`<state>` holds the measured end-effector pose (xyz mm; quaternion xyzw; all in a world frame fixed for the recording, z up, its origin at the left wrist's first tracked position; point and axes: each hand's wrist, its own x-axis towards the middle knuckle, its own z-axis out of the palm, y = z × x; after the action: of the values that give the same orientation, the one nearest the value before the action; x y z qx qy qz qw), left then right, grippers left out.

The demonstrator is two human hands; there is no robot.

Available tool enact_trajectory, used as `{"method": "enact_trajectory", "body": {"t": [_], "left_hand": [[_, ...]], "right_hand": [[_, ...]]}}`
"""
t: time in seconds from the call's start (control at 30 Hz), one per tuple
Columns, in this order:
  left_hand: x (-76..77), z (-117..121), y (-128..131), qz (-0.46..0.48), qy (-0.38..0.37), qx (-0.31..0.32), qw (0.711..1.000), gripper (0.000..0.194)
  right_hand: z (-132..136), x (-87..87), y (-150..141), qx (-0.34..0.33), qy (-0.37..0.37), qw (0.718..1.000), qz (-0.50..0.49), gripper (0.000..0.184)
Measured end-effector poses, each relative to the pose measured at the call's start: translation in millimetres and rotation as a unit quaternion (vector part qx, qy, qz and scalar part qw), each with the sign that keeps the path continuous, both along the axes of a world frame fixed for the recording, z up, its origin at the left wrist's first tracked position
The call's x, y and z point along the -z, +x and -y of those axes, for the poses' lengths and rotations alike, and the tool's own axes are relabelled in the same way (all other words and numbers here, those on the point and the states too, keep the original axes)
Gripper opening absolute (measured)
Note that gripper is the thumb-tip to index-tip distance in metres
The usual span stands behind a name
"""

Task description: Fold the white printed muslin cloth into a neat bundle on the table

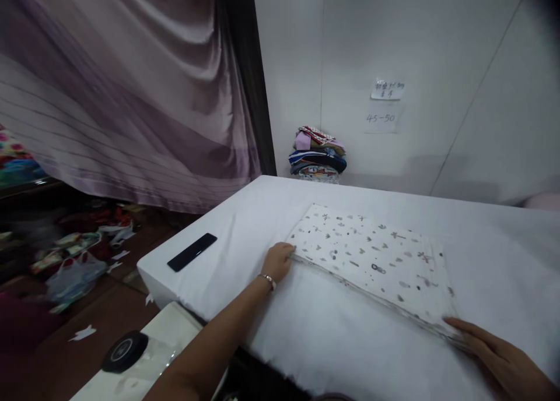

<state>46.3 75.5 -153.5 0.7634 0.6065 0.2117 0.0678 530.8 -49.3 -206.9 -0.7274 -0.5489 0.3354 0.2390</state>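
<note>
A white cloth (365, 255) printed with small grey, brown and pink motifs lies folded into a flat, layered rectangle on the white-covered table (245, 226). At its near left corner, my left hand (279, 261), with a bracelet (268, 281) on the wrist, is closed on the edge. My right hand (494, 348) grips the near right corner, one finger lying along the top and the rest hidden beneath or behind. Between my hands the near edge shows several loose layers.
A dark phone (192, 252) lies on the table's left side. Folded clothes (318, 153) are stacked beyond the far edge. A mauve curtain (144, 86) hangs at left. A white surface with a black round object (125, 351) stands at lower left, near bags (76, 275) on the floor.
</note>
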Motion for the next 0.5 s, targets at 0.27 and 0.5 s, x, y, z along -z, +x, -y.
{"method": "enact_trajectory", "body": {"t": [0.27,0.5], "left_hand": [[-9.8,-30.8,-16.5,0.029,-0.128,-0.173,0.976,0.033],[-13.7,-61.9,-10.7,-0.005,-0.204,-0.183,0.962,0.015]], "right_hand": [[-1.5,1.8,-4.3,0.005,0.033,0.999,0.017,0.028],[-0.3,-7.1,-7.9,-0.016,0.031,0.999,0.038,0.032]]}}
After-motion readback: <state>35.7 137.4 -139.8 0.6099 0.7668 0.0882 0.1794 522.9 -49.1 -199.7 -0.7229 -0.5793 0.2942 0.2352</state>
